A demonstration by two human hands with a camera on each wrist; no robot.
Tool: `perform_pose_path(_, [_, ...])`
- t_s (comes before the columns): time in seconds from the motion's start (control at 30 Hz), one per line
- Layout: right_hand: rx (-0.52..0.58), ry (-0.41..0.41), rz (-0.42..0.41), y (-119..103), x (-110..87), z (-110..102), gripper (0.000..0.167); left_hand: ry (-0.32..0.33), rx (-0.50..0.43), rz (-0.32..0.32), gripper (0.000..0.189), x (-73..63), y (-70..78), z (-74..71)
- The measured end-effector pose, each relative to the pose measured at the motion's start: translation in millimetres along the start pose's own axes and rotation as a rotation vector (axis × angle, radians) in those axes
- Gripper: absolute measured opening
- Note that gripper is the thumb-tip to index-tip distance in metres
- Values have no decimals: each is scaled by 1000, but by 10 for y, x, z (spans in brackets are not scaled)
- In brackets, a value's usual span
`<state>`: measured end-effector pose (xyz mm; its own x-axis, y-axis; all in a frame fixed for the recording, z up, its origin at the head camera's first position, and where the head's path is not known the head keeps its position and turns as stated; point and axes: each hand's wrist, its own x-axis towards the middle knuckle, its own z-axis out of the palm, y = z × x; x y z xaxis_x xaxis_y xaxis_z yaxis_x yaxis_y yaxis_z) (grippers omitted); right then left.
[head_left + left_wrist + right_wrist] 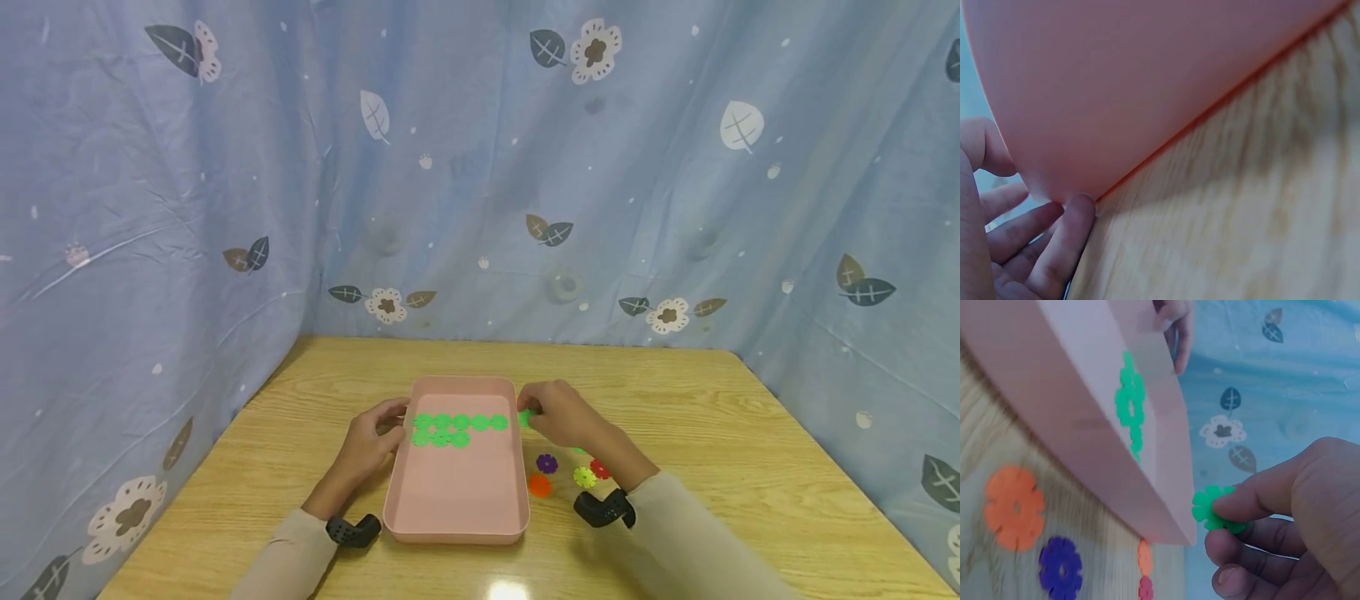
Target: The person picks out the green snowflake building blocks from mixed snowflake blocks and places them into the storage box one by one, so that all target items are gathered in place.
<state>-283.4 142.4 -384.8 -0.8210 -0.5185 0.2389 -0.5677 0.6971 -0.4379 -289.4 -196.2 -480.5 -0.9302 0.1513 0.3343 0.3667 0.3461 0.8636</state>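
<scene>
A pink rectangular tray (461,492) lies on the table with green flower-shaped plastic discs (461,422) in two rows across its upper part. My left hand (372,435) holds the tray's left wall, its fingertips (1079,206) at the lower edge and its thumb at the rim. Just past the right wall, my right hand (558,412) pinches another green flower-shaped disc (1210,507) between thumb and fingers. The other fingers of that hand are bent below the disc.
Right of the tray lie loose discs: purple (547,463), orange (540,485), yellow (584,477) and red (600,468). Part of a green one (578,450) shows beside my right forearm. A patterned blue curtain (480,183) hangs behind the wooden table (660,375).
</scene>
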Motion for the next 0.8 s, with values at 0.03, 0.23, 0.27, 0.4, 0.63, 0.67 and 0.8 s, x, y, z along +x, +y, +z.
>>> perform_pose_path(0.03, [24, -7, 5, -8, 23, 4, 17, 1, 1, -1, 50, -2, 4, -4])
perform_pose_path(0.23, [120, -42, -12, -31, 151, 29, 16, 19, 19, -5, 50, -9, 7, -22])
perform_pose_path(0.27, [136, -47, -5, -35, 167, 35, 16, 19, 19, -5, 50, -9, 6, -22])
perform_pose_path(0.4, [241, -77, 70, -53, 227, 80, 17, 10, 11, -8, 50, -7, 6, -17])
perform_pose_path(0.63, [386, -96, 166, -132, 318, 209, 16, 4, 5, -18, 49, -13, 21, -9])
perform_pose_path(0.67, [378, -91, 170, -141, 329, 229, 15, 4, 7, -14, 49, -11, 18, -7])
perform_pose_path(0.8, [324, -60, 181, -155, 374, 307, 14, 2, -2, -7, 50, -4, 16, 1])
